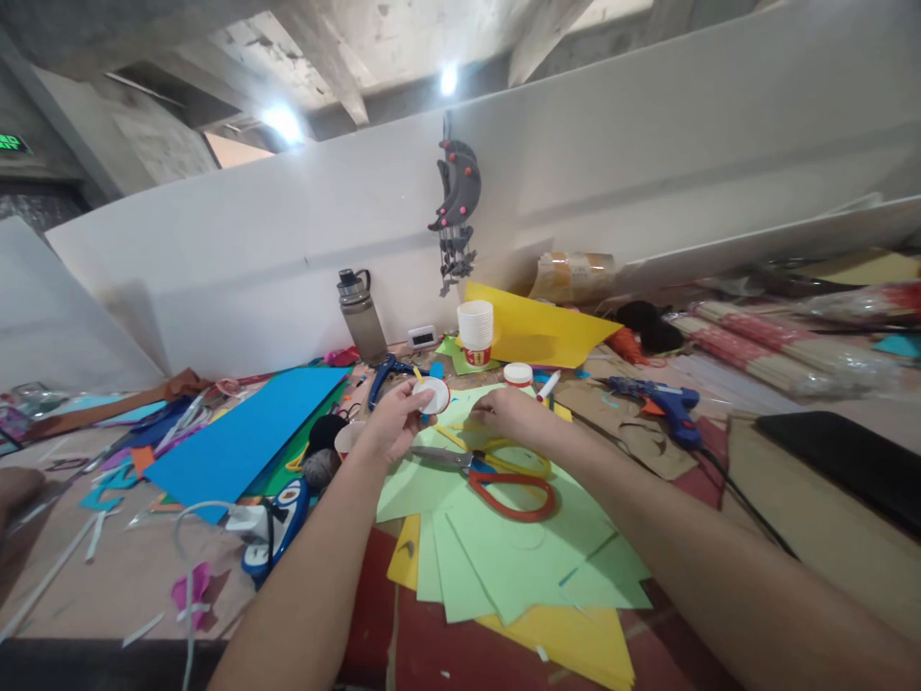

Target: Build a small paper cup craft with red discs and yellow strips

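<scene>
Indoors, over a cluttered table [107,595], left hand [392,422] pinches white disc [432,395], right hand [507,413] unclear.

Left hand [394,422] and right hand [502,415] bare, as are wrists [371,451] and forearms [309,566]. Forearms smooth in outline, broadening away from narrower wrists. Fingers [410,403] small in view, slightly blurred.
</scene>
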{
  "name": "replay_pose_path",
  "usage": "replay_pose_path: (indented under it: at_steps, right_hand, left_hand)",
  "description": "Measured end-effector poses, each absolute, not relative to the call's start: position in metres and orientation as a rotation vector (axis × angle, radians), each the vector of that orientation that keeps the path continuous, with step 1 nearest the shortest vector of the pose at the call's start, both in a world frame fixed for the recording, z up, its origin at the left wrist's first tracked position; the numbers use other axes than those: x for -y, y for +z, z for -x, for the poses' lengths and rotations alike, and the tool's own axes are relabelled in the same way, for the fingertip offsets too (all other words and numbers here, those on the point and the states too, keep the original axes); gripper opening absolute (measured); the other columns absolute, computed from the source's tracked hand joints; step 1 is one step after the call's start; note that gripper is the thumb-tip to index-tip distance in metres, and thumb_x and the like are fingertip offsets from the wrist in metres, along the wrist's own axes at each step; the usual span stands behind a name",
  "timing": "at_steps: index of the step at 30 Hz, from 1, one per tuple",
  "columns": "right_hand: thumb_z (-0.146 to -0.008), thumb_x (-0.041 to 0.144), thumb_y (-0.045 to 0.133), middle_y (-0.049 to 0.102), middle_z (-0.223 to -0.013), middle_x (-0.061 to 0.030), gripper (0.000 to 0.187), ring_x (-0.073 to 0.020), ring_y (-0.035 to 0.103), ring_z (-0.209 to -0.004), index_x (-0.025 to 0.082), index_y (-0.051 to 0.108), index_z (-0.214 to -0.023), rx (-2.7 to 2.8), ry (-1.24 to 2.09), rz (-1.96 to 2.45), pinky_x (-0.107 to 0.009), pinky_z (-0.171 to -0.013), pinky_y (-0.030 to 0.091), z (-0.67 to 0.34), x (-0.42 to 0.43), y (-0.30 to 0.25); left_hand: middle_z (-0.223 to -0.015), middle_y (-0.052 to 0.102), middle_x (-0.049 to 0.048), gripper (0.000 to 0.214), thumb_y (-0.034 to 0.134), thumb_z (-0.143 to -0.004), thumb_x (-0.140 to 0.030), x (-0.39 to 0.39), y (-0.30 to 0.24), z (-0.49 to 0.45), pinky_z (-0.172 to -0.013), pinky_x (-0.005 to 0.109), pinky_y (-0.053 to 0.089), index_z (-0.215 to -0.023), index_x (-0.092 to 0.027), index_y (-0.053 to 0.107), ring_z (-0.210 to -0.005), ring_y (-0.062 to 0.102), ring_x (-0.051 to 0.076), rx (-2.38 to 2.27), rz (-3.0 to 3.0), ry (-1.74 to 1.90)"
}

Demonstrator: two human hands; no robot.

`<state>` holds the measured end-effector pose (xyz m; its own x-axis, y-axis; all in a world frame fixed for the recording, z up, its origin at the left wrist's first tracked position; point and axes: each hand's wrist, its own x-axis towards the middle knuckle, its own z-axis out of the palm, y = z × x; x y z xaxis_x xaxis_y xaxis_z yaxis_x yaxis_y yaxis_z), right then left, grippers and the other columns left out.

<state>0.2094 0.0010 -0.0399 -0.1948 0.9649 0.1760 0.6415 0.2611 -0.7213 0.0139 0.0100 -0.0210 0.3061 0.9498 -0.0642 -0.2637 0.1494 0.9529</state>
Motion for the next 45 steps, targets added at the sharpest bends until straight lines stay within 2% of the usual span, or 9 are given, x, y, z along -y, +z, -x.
replay_pose_path:
  at_steps: [4, 7, 15, 22, 26, 31, 39, 45]
  right_hand:
    - [-0.080, 0.034, 0.051, 0.066, -0.067, -0.0039, 0.025, -0.0157, 0.054, -0.063, 0.020, 0.067, -0.066, 1.908, 0.502, 1.431, -0.025, -0.058, 0.035, -0.224, 0.008, -0.026]
    - [-0.083, 0.036, 0.045, 0.066, -0.069, -0.0023, 0.029, -0.0147, 0.055, -0.062, 0.019, 0.067, -0.079, 1.853, 0.403, 1.527, -0.023, -0.056, 0.034, -0.242, 0.014, -0.016]
    - [-0.082, 0.035, 0.046, 0.067, -0.070, -0.0063, 0.028, -0.0164, 0.056, -0.063, 0.018, 0.066, -0.074, 1.827, 0.127, 1.862, -0.024, -0.053, 0.032, -0.283, 0.019, -0.008]
    - [-0.076, 0.033, 0.055, 0.069, -0.081, -0.0015, 0.018, -0.0153, 0.060, -0.071, 0.022, 0.068, -0.083, 2.128, 0.420, 1.721, -0.022, -0.060, 0.038, -0.283, 0.022, -0.013]
    - [-0.069, 0.027, 0.061, 0.069, -0.089, -0.0039, 0.026, -0.0169, 0.060, -0.074, 0.023, 0.068, -0.094, 2.375, 0.464, 1.764, -0.022, -0.059, 0.038, -0.263, 0.028, -0.016]
    - [-0.063, 0.010, 0.056, 0.068, -0.081, -0.0062, 0.029, -0.0166, 0.060, -0.071, 0.020, 0.070, -0.086, 2.421, 0.445, 1.832, -0.021, -0.054, 0.035, -0.241, 0.035, -0.018]
    - [-0.064, 0.009, 0.053, 0.067, -0.073, -0.0049, 0.020, -0.0140, 0.058, -0.064, 0.018, 0.068, -0.074, 2.341, 0.448, 1.811, -0.021, -0.053, 0.034, -0.239, 0.031, -0.023]
    - [-0.070, 0.011, 0.049, 0.068, -0.076, -0.0041, 0.018, -0.0136, 0.058, -0.068, 0.018, 0.066, -0.074, 2.263, 0.416, 1.728, -0.020, -0.056, 0.036, -0.234, 0.030, -0.024]
  left_hand:
    - [-0.079, 0.061, 0.0029, 0.027, 0.073, -0.062, -0.019, -0.012, -0.024, -0.014, -0.052, 0.019, 0.048, -0.085, -0.014, 0.059, -0.065, 0.057, 0.010, -0.834, -0.996, 1.032]
    - [-0.079, 0.061, 0.0035, 0.028, 0.074, -0.061, -0.018, -0.012, -0.024, -0.014, -0.052, 0.019, 0.048, -0.085, -0.014, 0.059, -0.066, 0.057, 0.010, -0.792, -0.975, 1.049]
    - [-0.078, 0.061, 0.0031, 0.025, 0.072, -0.064, -0.017, -0.009, -0.020, -0.016, -0.050, 0.019, 0.044, -0.085, -0.013, 0.060, -0.065, 0.056, 0.010, -0.734, -0.996, 1.077]
    - [-0.080, 0.062, 0.0043, 0.023, 0.071, -0.065, -0.018, -0.011, -0.021, -0.015, -0.052, 0.019, 0.043, -0.086, -0.012, 0.062, -0.066, 0.056, 0.010, -0.747, -1.004, 1.075]
    - [-0.079, 0.061, 0.0035, 0.023, 0.072, -0.065, -0.018, -0.009, -0.020, -0.017, -0.052, 0.019, 0.044, -0.084, -0.012, 0.062, -0.066, 0.055, 0.009, -0.717, -1.014, 1.079]
    - [-0.079, 0.061, 0.0038, 0.023, 0.072, -0.065, -0.017, -0.010, -0.021, -0.017, -0.051, 0.018, 0.044, -0.084, -0.013, 0.061, -0.067, 0.056, 0.010, -0.721, -0.996, 1.086]
    - [-0.078, 0.061, 0.0032, 0.024, 0.072, -0.065, -0.019, -0.008, -0.021, -0.016, -0.054, 0.020, 0.046, -0.086, -0.015, 0.060, -0.067, 0.057, 0.011, -0.687, -0.973, 1.093]
    - [-0.079, 0.062, 0.0035, 0.025, 0.072, -0.065, -0.020, -0.008, -0.021, -0.016, -0.054, 0.020, 0.045, -0.085, -0.014, 0.060, -0.065, 0.056, 0.010, -0.690, -0.994, 1.118]
